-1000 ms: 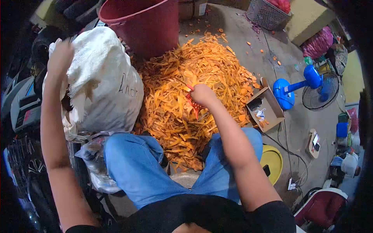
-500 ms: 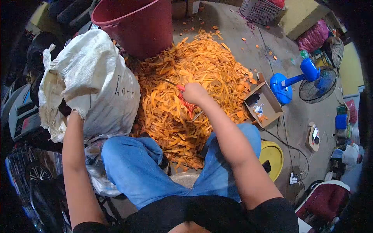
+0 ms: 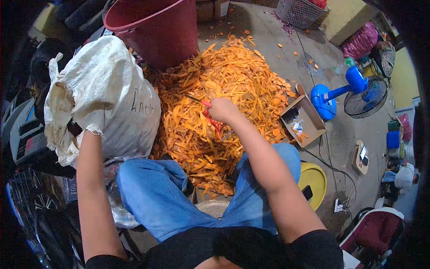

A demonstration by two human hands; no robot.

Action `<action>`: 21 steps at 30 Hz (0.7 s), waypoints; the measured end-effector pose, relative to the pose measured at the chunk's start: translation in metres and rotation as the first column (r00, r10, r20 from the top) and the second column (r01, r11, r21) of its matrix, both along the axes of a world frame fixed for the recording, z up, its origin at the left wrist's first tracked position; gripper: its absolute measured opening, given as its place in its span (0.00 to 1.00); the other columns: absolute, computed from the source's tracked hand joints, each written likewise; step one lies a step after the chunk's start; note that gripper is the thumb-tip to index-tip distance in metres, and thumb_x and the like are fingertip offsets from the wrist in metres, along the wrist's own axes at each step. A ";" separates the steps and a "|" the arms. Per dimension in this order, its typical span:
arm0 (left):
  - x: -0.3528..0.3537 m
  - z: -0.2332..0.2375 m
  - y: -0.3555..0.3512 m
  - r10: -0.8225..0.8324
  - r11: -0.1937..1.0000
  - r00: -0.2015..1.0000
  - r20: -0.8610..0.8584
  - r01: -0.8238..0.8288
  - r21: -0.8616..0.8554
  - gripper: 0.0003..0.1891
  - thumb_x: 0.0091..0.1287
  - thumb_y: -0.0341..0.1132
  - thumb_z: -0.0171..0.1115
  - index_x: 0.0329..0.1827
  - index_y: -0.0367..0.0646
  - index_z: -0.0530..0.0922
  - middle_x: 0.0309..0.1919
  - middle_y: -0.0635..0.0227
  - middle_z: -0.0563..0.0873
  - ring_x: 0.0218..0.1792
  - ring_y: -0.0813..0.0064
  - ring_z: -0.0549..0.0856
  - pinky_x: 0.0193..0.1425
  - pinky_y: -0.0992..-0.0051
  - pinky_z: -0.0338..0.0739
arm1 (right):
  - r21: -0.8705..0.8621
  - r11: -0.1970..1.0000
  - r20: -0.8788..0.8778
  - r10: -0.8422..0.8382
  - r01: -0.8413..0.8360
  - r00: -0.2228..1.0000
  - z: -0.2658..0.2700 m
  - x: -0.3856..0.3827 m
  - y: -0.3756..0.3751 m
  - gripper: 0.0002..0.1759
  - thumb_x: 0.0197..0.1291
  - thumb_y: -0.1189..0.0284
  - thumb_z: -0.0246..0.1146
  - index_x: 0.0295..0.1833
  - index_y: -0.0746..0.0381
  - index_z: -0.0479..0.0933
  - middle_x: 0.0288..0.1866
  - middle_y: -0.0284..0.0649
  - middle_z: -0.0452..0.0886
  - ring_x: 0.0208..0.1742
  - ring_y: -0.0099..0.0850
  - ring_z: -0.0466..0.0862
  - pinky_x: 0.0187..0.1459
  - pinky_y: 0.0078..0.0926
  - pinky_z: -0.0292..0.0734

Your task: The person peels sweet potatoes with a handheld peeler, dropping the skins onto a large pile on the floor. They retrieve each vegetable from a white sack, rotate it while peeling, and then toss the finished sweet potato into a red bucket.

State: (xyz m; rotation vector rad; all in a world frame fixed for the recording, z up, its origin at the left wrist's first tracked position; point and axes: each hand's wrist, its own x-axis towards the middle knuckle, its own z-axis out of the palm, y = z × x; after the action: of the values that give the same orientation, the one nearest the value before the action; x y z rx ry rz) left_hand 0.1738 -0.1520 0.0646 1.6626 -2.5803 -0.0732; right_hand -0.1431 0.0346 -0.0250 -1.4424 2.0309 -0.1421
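My right hand [image 3: 222, 110] is closed round a red-handled knife [image 3: 207, 104], its thin dark blade pointing left over a large heap of orange peelings and slices [image 3: 242, 76]. A red, patterned object [image 3: 218, 125] shows just below this hand. On the left stands a bulky white woven sack [image 3: 125, 89] with dark handwriting on its side. My left forearm goes into the sack's frayed opening, and the cloth hides the whole hand. Whether that hand holds anything cannot be seen.
Behind the sack is a big red tub [image 3: 161, 36]. Right of the heap are a cardboard tray [image 3: 313, 130], a blue fan [image 3: 323, 102], cables and a yellow lid [image 3: 319, 186] with a phone. A grey basket [image 3: 298, 15] stands at the back.
My right hand and the knife have shifted very slightly left. My left forearm has moved slightly right and down, its hand still inside the sack.
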 end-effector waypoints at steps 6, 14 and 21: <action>-0.003 -0.003 0.004 0.011 1.000 1.000 -0.022 -0.011 0.001 0.13 0.56 0.33 0.49 0.42 0.37 0.71 0.34 0.58 0.77 0.37 0.69 0.77 0.37 0.74 0.71 | -0.021 1.000 0.009 -0.019 0.019 1.000 0.004 -0.007 -0.002 0.13 0.44 0.69 0.52 0.33 0.65 0.75 0.36 0.48 0.76 0.39 0.40 0.77 0.39 0.34 0.71; 0.001 -0.002 0.012 0.032 0.999 0.999 -0.041 -0.033 -0.004 0.13 0.56 0.33 0.51 0.43 0.38 0.71 0.35 0.59 0.77 0.37 0.71 0.77 0.37 0.75 0.71 | -0.002 1.000 0.010 -0.021 0.021 1.000 0.006 -0.006 0.000 0.13 0.43 0.70 0.51 0.33 0.64 0.75 0.35 0.47 0.77 0.37 0.40 0.77 0.38 0.34 0.72; 0.008 -0.002 0.019 0.049 0.999 0.997 -0.054 -0.049 -0.001 0.14 0.55 0.33 0.52 0.44 0.38 0.70 0.35 0.61 0.77 0.38 0.72 0.77 0.38 0.76 0.71 | -0.030 0.999 0.019 -0.020 0.020 1.000 0.004 -0.006 0.000 0.13 0.43 0.69 0.52 0.32 0.65 0.75 0.35 0.48 0.76 0.37 0.40 0.77 0.38 0.34 0.72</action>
State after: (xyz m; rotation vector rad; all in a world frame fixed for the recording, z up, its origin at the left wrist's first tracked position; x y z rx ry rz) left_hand 0.1821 -0.1329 0.0627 1.6982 -2.4984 -0.1104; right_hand -0.1491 0.0350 -0.0207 -1.4343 2.0367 -0.1948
